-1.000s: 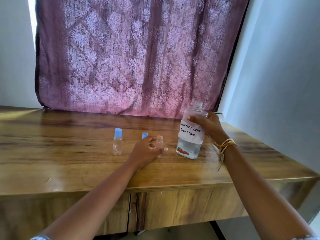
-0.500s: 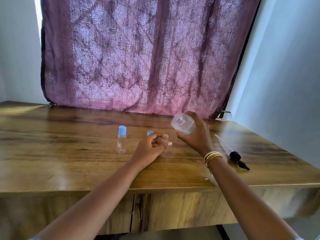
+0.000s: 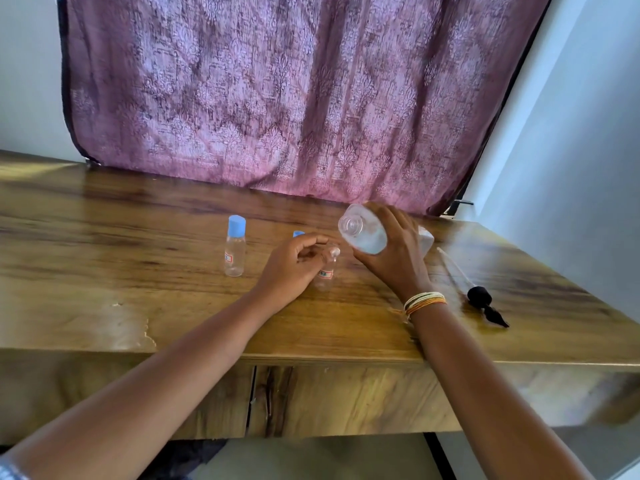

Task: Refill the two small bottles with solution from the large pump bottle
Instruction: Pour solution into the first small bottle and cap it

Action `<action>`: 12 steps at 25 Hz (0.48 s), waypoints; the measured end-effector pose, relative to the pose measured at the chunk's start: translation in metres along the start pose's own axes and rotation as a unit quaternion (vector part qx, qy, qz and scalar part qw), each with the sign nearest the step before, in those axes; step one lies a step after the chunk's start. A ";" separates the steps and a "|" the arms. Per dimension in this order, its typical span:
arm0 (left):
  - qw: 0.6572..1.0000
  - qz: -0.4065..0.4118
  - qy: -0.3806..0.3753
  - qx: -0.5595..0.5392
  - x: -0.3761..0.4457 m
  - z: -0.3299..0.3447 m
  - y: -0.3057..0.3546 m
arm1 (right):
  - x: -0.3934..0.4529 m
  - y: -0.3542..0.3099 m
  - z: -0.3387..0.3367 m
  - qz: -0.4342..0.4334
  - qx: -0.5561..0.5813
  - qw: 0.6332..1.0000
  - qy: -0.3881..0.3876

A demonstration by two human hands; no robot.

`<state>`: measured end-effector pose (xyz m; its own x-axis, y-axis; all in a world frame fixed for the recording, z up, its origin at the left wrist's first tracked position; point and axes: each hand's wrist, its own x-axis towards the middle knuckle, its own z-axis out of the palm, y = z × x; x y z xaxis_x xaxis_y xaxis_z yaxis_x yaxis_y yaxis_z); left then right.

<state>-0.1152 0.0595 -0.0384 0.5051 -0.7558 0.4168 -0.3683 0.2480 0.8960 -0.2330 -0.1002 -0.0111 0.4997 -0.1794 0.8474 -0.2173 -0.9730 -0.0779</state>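
Note:
My right hand [image 3: 393, 252] grips the large clear bottle [image 3: 363, 230], which is tipped over with its open neck pointing toward me, just above and right of a small uncapped bottle [image 3: 326, 271]. My left hand [image 3: 294, 263] holds that small bottle upright on the wooden table [image 3: 104, 271]. A second small bottle [image 3: 235, 247] with a blue cap stands to the left, untouched. A loose blue cap [image 3: 298, 233] shows just behind my left hand.
The black pump head [image 3: 483, 301] with its clear tube lies on the table to the right of my right wrist. A purple patterned curtain [image 3: 277, 98] hangs behind the table. A pale wall rises on the right.
My right hand has lifted the large bottle off the table and tilted it over toward the small open bottle. My left hand has kept its hold on the small bottle.

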 end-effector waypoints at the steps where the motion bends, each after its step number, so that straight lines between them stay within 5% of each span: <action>1: 1.000 -0.001 0.001 0.000 0.000 0.000 0.001 | 0.000 0.000 0.000 -0.006 -0.008 1.000 0.007; 12: 0.999 -0.011 0.001 -0.037 -0.003 -0.001 0.006 | -0.001 -0.005 -0.003 -0.060 -0.044 0.997 0.015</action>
<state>-0.1185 0.0637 -0.0339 0.5131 -0.7608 0.3973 -0.2992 0.2753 0.9136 -0.2349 -0.0947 -0.0099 0.5010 -0.0574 0.8636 -0.2314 -0.9703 0.0697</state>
